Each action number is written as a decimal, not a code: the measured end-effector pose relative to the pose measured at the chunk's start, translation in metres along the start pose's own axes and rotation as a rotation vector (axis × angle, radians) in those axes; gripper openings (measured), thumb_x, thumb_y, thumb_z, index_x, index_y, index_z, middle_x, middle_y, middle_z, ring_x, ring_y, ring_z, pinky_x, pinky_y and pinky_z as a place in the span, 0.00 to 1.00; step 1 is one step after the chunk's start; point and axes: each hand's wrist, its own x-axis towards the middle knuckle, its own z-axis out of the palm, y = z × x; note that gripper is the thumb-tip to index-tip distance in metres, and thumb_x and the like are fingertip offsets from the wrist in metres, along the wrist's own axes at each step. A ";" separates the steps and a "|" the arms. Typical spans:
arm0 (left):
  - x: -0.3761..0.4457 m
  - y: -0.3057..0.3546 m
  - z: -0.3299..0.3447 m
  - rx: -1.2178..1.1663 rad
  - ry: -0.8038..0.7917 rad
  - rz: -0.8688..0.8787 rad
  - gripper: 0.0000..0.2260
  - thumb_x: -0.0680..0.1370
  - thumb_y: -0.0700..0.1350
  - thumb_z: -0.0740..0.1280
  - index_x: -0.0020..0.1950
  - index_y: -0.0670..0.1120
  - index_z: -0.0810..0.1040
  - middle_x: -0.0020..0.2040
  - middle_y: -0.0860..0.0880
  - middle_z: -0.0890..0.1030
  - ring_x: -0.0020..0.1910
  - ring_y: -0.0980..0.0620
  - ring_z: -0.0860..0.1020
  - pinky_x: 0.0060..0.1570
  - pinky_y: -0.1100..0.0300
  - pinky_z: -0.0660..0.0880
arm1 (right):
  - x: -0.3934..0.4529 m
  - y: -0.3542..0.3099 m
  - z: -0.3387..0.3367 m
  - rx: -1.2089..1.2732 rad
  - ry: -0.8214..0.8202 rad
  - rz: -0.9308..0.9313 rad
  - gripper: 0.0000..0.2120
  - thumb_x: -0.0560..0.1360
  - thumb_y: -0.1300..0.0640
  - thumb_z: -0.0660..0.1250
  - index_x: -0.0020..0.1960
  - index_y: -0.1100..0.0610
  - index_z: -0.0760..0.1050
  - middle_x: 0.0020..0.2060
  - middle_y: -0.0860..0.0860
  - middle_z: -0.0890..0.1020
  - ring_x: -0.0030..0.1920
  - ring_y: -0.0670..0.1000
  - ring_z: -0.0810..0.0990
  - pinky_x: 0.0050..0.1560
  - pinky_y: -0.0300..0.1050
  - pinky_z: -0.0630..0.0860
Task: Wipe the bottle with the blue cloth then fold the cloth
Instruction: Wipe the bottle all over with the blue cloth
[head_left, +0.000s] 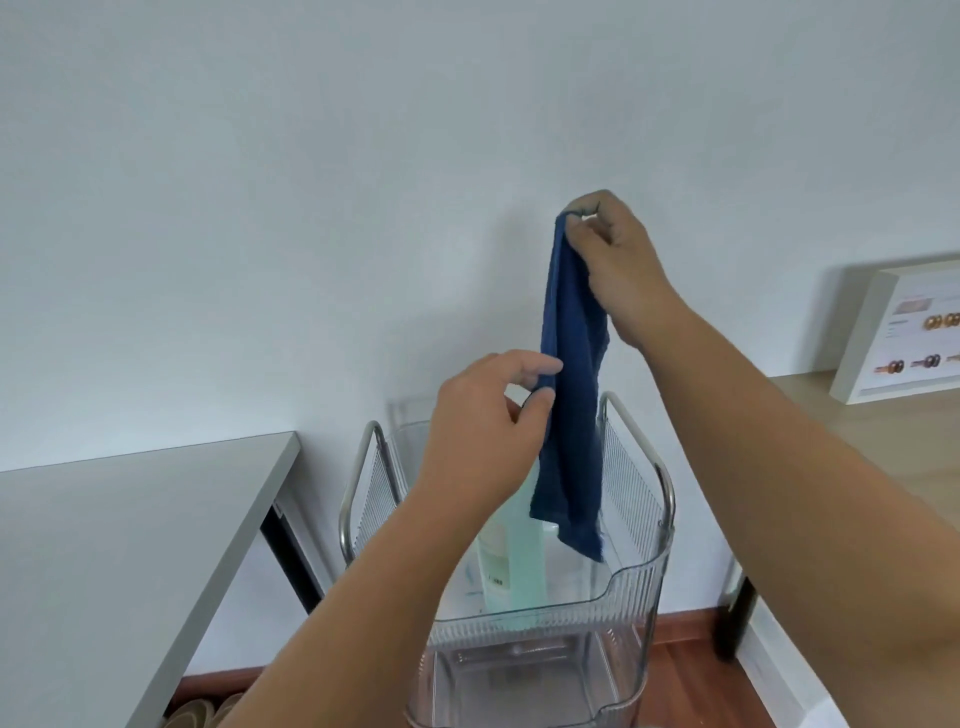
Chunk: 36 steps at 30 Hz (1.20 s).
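The blue cloth (571, 405) hangs straight down in the air above a clear plastic cart. My right hand (615, 265) pinches its top corner, raised in front of the wall. Lower and to the left, my left hand (483, 431) pinches the cloth's left edge between thumb and fingers. A pale green bottle (511, 561) stands upright in the cart's top tray, below my left hand and behind the cloth's lower end; its top is hidden by my hand and the cloth.
The clear ribbed cart (639, 577) with metal handles stands against the white wall. A grey table (130, 530) is on the left. At the right, a wooden table carries a white framed picture (904, 332) leaning on the wall.
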 end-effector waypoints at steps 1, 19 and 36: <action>0.003 0.002 0.000 -0.044 -0.015 -0.022 0.13 0.76 0.43 0.70 0.49 0.63 0.81 0.44 0.62 0.80 0.30 0.59 0.78 0.33 0.75 0.70 | 0.000 -0.002 -0.004 0.044 0.020 0.001 0.08 0.78 0.54 0.60 0.45 0.44 0.75 0.35 0.44 0.75 0.32 0.40 0.72 0.34 0.31 0.69; -0.095 -0.050 -0.002 0.217 -0.214 -0.116 0.11 0.75 0.47 0.68 0.50 0.66 0.81 0.43 0.69 0.79 0.47 0.62 0.74 0.43 0.73 0.67 | -0.088 0.088 0.014 -0.115 -0.369 0.320 0.07 0.71 0.57 0.65 0.43 0.45 0.72 0.34 0.47 0.78 0.34 0.48 0.72 0.39 0.42 0.71; -0.101 -0.092 0.008 0.122 -0.131 -0.257 0.16 0.77 0.42 0.68 0.48 0.66 0.80 0.40 0.68 0.80 0.45 0.64 0.76 0.39 0.74 0.71 | -0.165 0.107 0.048 -0.026 0.093 0.325 0.06 0.76 0.47 0.66 0.43 0.44 0.80 0.43 0.40 0.82 0.45 0.42 0.80 0.46 0.44 0.76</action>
